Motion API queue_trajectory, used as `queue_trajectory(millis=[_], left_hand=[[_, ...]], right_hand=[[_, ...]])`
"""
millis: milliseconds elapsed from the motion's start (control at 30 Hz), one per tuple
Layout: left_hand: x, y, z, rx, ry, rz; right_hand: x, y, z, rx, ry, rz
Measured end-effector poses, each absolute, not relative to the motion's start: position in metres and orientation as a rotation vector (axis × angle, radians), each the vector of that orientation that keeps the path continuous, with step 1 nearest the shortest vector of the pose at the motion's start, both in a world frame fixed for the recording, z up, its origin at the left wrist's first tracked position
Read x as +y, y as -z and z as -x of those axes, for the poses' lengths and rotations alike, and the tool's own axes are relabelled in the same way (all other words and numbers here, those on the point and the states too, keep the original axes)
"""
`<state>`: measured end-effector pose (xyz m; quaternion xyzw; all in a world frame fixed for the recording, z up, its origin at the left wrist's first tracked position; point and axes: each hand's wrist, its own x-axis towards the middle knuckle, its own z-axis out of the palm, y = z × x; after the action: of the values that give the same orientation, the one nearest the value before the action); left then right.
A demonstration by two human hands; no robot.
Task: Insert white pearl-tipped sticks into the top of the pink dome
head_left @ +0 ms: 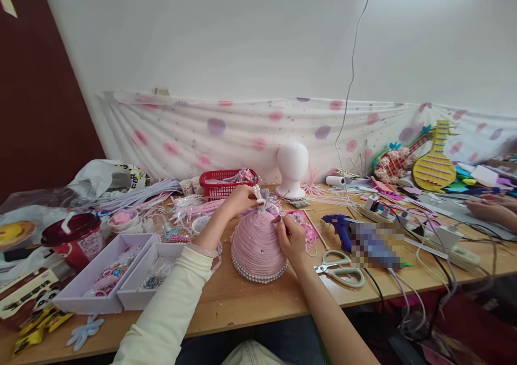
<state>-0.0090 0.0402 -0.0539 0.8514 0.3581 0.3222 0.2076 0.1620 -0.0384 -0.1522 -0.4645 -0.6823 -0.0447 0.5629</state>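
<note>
A pink dome wrapped in yarn-like strands [258, 241] stands on the table in front of me, with a row of pearl beads around its bottom edge. At its top my left hand [241, 199] pinches a short strand of white pearl beads [258, 194]. My right hand [291, 238] is at the dome's upper right side, thumb and finger closed together. Whatever lies between those fingertips is too small to make out. Close to the right hand lie a pair of scissors [343, 271] and a blue glue gun [341, 230].
White trays of beads [100, 273] stand at the left, near a red cup [75, 241]. Behind the dome are a red basket [210, 190] and a white foam head [293, 166]. Power strips [383, 214] with cables lie right. Another person's hands [490, 211] are at far right.
</note>
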Motion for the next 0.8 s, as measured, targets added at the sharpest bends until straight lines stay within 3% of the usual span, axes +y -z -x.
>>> queue_trajectory(millis=[333,467,667,800], left_hand=[[0.036,0.047,0.012,1.030,-0.949,-2.366],[0.021,0.039,0.032,1.204,-1.118,-2.306],[-0.051,0.059,0.044,0.972,-1.663,-1.444],[-0.094,0.093,0.025,0.741,-1.720,-0.880]], right_hand=[[-0.058,0.146,-0.168,-1.528,0.140,1.104],[-0.091,0.151,-0.208,-1.310,0.107,1.407],[-0.085,0.154,-0.292,-1.012,0.278,2.018],[-0.049,0.145,-0.319,-1.189,0.134,2.333]])
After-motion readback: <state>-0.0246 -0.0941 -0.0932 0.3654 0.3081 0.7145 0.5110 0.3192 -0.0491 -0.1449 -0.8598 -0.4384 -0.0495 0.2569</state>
